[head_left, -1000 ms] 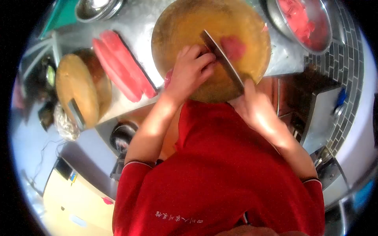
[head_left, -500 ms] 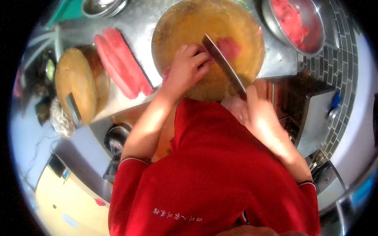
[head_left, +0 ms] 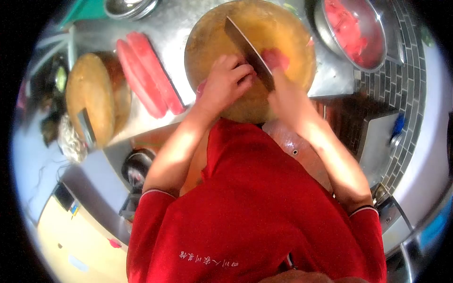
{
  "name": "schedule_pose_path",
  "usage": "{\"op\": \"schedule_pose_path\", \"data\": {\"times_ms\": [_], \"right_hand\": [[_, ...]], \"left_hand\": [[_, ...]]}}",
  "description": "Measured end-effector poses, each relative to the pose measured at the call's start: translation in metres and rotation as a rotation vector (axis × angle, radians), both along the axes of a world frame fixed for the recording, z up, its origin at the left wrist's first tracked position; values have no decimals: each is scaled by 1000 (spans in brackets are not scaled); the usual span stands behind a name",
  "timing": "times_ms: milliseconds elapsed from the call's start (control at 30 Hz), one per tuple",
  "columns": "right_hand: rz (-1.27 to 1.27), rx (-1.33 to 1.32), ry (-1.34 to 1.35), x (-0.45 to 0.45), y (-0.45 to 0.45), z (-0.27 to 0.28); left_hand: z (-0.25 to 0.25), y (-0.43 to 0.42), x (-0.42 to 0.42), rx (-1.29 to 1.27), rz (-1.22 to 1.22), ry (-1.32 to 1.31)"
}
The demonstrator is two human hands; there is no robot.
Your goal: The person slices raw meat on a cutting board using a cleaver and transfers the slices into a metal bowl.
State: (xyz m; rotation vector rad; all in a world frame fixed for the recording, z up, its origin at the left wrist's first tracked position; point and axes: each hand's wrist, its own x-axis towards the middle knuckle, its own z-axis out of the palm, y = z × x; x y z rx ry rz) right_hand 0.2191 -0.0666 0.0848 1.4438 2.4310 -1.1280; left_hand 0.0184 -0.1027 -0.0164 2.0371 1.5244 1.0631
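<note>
On the round wooden chopping board [head_left: 207, 37], my left hand [head_left: 229, 80] is closed with curled fingertips over a piece of red meat [head_left: 201, 88]. Most of that piece is hidden under the hand. My right hand [head_left: 290, 101], somewhat blurred, grips the handle of a kitchen knife [head_left: 246, 49]. Its long blade slants away across the board, close beside the left fingertips. Just right of the blade lie thin red meat slices [head_left: 276, 59].
Two long red meat pieces [head_left: 146, 75] lie left of the board. A metal bowl [head_left: 380, 47] holding red meat slices [head_left: 347, 30] stands at the far right. A second chopping block [head_left: 89, 94] with a blade [head_left: 86, 126] is at the left, and stacked metal bowls [head_left: 130, 8] are behind.
My right hand has pushed the knife forward and to the left, so the blade reaches farther over the board. The left hand stays nearly in place on the meat.
</note>
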Motion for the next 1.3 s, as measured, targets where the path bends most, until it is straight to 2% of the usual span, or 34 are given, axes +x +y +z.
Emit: {"op": "schedule_pose_path", "data": {"times_ms": [33,167,233,333,400,533,667,767,800,867,967,1067,1133,1233,1300], "right_hand": [[-10,-1,51,10,-10,10],[-34,-144,-106,37,-40,50],[-7,-139,-82,45,-47,42],[-95,-129,-8,13,-24,-1],[-31,-36,4,-6,-6,-23],[-46,54,102,4,9,-34],[-117,43,97,14,-6,-15],[-74,-141,-60,21,-28,41],[-6,-6,-55,29,-38,40],[-49,-139,-118,40,-48,56],[0,-148,-110,40,-45,43],[-14,59,97,3,-19,-20],[2,38,-27,-30,5,-31],[-52,276,274,-15,19,-53],[-147,87,67,-7,24,-30]], "left_hand": [[1,-4,1,-12,9,-5],[-1,-2,-1,6,-10,-7],[-4,-2,-2,14,-25,-28],[-3,-1,-2,-32,3,-31],[-2,-2,-2,-17,-7,-12],[1,-4,-2,-40,-29,-37],[6,-10,1,-35,16,-18],[5,-6,3,-39,19,-5],[2,-7,1,-36,14,1],[-1,-7,-2,-15,13,-2],[-2,-5,-1,3,17,-28],[-3,-9,-2,-51,14,-3],[-1,-6,-6,-52,1,53],[0,-6,-6,-35,-37,-30],[4,-5,-5,-7,-29,14]]}}
